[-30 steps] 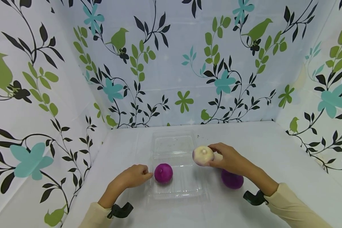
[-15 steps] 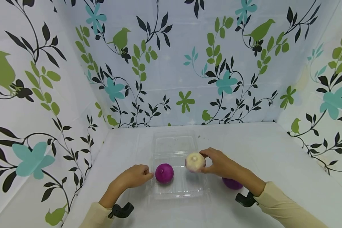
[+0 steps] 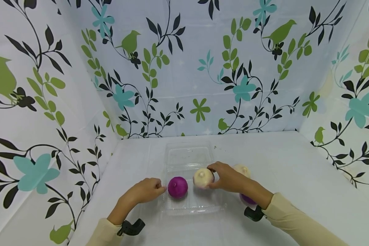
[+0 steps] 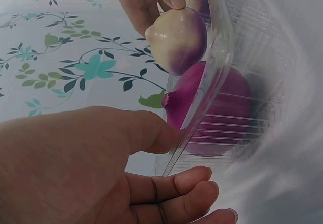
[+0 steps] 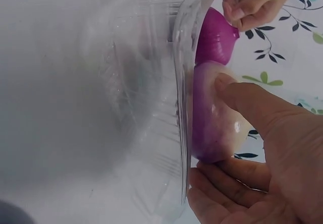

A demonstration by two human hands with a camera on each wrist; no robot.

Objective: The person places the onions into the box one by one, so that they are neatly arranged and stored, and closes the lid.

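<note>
A clear plastic clamshell container (image 3: 200, 206) lies unfolded on the table. In its front tray sits a purple onion (image 3: 177, 187). My left hand (image 3: 148, 189) is at the tray's left side; the left wrist view shows the thumb at the rim (image 4: 194, 120) and the fingers curled outside it. My right hand (image 3: 229, 177) holds a white-and-purple turnip (image 3: 202, 178) between thumb and fingers. In the right wrist view this turnip (image 5: 214, 115) is level with the rim, close beside the onion (image 5: 216, 38). Whether it touches the tray floor is hidden.
Right of the tray, partly behind my right arm, are another pale turnip (image 3: 242, 169) and a purple vegetable (image 3: 247, 199). The container's lid half (image 3: 189, 155) lies flat behind the tray. A patterned cloth (image 3: 178, 68) stands around the white table.
My right hand has carried the turnip left and down, from the tray's right edge to beside the onion. The pale turnip behind the arm has come into view. The left hand stays put.
</note>
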